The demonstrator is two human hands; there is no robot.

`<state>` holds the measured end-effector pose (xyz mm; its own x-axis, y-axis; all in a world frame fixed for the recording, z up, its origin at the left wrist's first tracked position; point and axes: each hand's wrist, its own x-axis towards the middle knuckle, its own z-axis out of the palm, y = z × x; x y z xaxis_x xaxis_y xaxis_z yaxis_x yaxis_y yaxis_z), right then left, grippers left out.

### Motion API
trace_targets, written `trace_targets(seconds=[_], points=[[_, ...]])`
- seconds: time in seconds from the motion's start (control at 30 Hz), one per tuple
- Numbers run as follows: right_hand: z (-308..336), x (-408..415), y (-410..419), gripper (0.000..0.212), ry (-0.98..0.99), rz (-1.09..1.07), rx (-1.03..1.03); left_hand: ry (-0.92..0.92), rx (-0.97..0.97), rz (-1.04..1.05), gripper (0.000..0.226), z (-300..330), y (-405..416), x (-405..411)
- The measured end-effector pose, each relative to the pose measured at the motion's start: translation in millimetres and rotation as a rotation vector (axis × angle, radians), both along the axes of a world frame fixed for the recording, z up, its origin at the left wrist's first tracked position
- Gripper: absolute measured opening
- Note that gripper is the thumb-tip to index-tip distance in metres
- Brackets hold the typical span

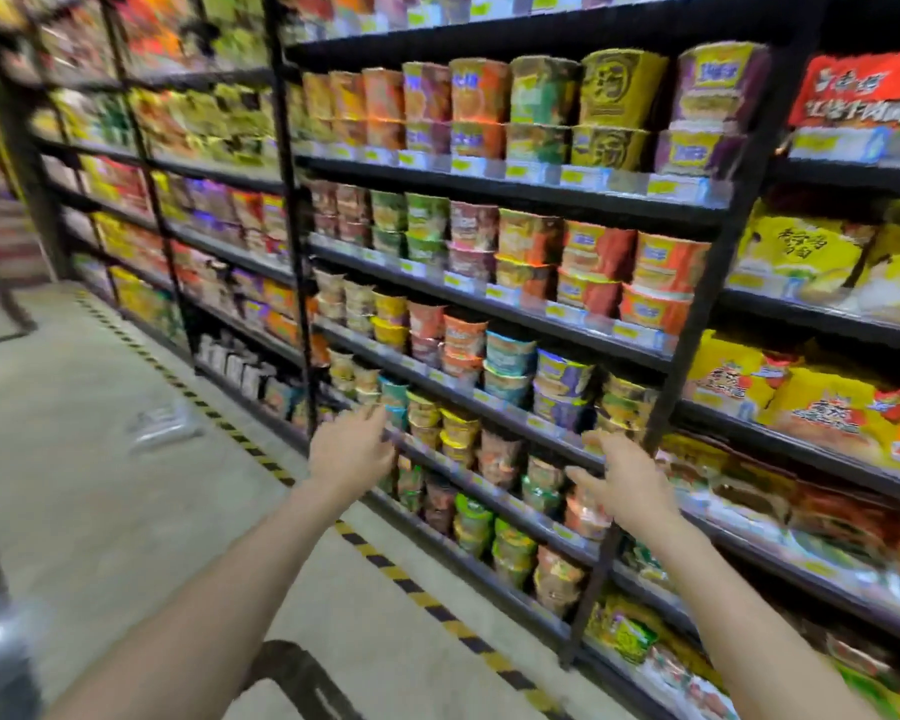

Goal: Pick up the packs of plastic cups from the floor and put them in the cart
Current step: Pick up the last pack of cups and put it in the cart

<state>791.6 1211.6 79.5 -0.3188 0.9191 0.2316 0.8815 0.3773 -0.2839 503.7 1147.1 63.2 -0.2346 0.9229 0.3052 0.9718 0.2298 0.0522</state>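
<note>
Both your arms are stretched out forward, nothing in either hand. Your left hand [352, 445] sits just right of frame centre at about 6 o'clock from the shelf upright, fingers spread and relaxed, apart from the shelves as far as the blur lets me tell. Your right hand [625, 478] is at 3 o'clock from the left, well apart from it, fingers loosely extended toward the lower shelf edge; can't tell if the fingertips touch the shelf.

The pack of plastic cups [163, 424] is on the floor [89, 491] at roughly 9 o'clock from your left hand, well apart from it, lying flat just beside the yellow-black hazard tape [261, 454]. It's clear wrap, blurred; can't tell whether it's one pack or more.

The cart [302, 678] shows only as a dark frame at 6 o'clock, bottom edge of view, between your forearms. A second dark blurred bar runs along the far left edge, could be part of it; can't tell.

The black shelving [489, 192] fills the 12 to 4 o'clock side, stacked with instant noodle cups [536, 106] and yellow noodle bags [801, 402] further right.
</note>
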Motion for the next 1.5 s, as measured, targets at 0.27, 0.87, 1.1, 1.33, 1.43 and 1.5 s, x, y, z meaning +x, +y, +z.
trace_targets(seconds=[0.27, 0.87, 1.1, 1.33, 1.43, 1.5], points=[[-13.8, -122.0, 43.6, 0.047, 0.044, 0.245, -0.058, -0.057, -0.026, 0.253, 0.04, -24.1, -20.0, -96.9], [-23.1, -365.6, 217.0, 0.046, 0.008, 0.65, -0.22, -0.235, -0.084, 0.58, 0.044, -38.6, 80.0, -224.0], [-43.7, -476.0, 261.4, 0.046, -0.008, 0.763, -0.235, -0.243, -0.045, 0.689, 0.043, -60.5, 100.4, -316.6], [-61.0, -619.9, 303.2, 0.043, -0.017, 0.772, -0.271, -0.222, -0.044, 0.75, 0.043, -78.6, 139.3, -452.8], [-60.8, -686.3, 322.7, 0.042, -0.036, 0.745, -0.272, -0.233, -0.036, 0.738, 0.043, -82.5, 159.3, -520.9], [-63.8, -726.4, 335.7, 0.043, -0.028, 0.723, -0.284, -0.223, -0.031, 0.734, 0.042, -83.4, 170.9, -566.2]])
